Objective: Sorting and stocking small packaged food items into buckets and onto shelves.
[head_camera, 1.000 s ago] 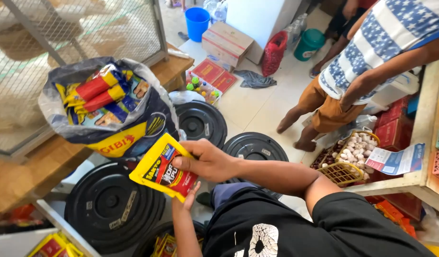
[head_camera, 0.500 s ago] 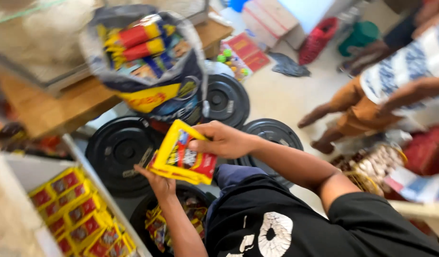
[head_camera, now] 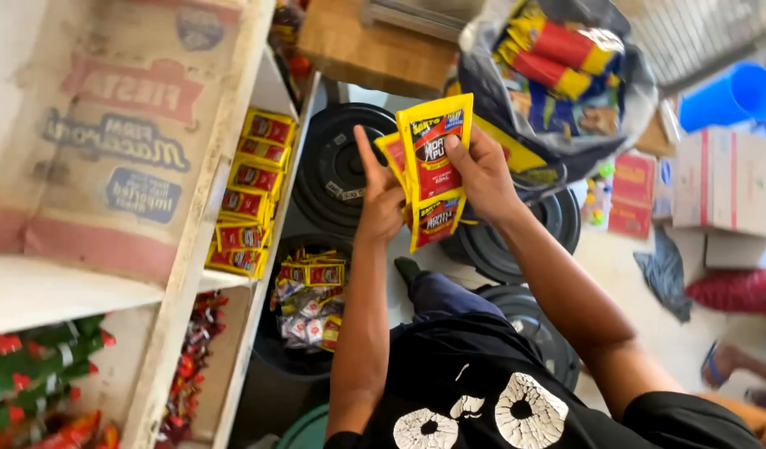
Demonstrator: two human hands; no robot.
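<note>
Both my hands hold a strip of yellow and red sachets (head_camera: 431, 170) up in front of me. My right hand (head_camera: 481, 173) grips the strip's right edge, thumb on the front. My left hand (head_camera: 379, 201) supports the left edge from behind, one finger pointing up. The strip hangs over a black bin lid (head_camera: 337, 166). Just behind it sits a plastic sack (head_camera: 566, 79) full of red and yellow packets.
A white shelf (head_camera: 233, 199) at left holds a row of the same sachets (head_camera: 248, 191). An open black bucket (head_camera: 304, 303) below has more sachets. Further black lids, a blue bucket (head_camera: 728, 93), cardboard boxes (head_camera: 722, 183) and another person's sandalled foot (head_camera: 732, 364) stand at right.
My view has swung left toward the shelf. The sachet strip has been lifted and turned upright, now held by both hands rather than flat in the right hand.
</note>
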